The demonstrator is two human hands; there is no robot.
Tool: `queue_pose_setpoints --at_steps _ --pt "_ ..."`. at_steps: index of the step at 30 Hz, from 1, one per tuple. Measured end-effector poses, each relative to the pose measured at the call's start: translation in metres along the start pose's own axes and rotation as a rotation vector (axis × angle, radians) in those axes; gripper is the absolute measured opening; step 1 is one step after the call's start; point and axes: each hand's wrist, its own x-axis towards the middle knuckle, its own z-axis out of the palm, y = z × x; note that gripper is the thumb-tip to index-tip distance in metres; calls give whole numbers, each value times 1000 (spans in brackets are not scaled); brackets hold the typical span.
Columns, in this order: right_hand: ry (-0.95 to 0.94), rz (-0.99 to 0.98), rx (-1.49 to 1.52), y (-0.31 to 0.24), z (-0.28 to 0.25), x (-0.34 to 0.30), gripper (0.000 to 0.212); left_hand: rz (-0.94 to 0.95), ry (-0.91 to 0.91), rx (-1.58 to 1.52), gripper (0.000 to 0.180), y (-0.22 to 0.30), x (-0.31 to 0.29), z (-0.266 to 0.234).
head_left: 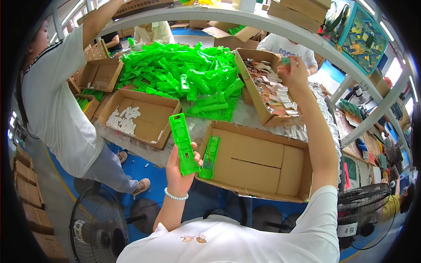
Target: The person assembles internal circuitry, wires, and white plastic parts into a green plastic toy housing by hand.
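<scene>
My left hand point(178, 172) grips a long bright green plastic casing point(183, 139), held upright with its moulded inner side showing. At the far right, over a cardboard box of small white parts with wires point(271, 87), my right hand point(295, 75) is raised. Its fingers pinch a small teal-green piece point(285, 61), too small to identify. Just right of my left hand, another green casing point(211, 154) leans inside the left end of a shallow cardboard box point(258, 164). Behind these lies a large heap of green casings point(175, 72).
A cardboard box point(151, 127) with white plastic pieces point(123, 119) stands on the left. A person point(57, 92) stands beside the table with an arm raised. Black fans point(100, 225) flank me. A white shelf point(210, 9) crosses above the table; other people sit opposite.
</scene>
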Motion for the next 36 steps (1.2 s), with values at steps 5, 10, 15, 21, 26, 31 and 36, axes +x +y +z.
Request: queue_pose_setpoints --at_steps 5,10,15,21,26,31,36 --pt "363 -402 -563 -51 32 -75 28 -45 -111 56 37 0 -5 42" --pt "275 -526 -271 -90 38 -136 18 61 -234 159 39 -4 13 84" --pt "76 -281 -60 -115 134 -241 17 158 -235 187 34 0 11 114" --pt "-70 -301 47 -87 183 -284 13 263 -190 340 39 -11 -7 127" --pt "-46 -310 70 -77 198 -289 10 329 -152 397 40 -10 -20 123" --pt "-13 -329 74 -74 206 -293 9 438 -159 501 43 -9 -31 118" --pt "35 -329 36 -73 212 -296 7 478 -241 575 49 -8 -36 111"
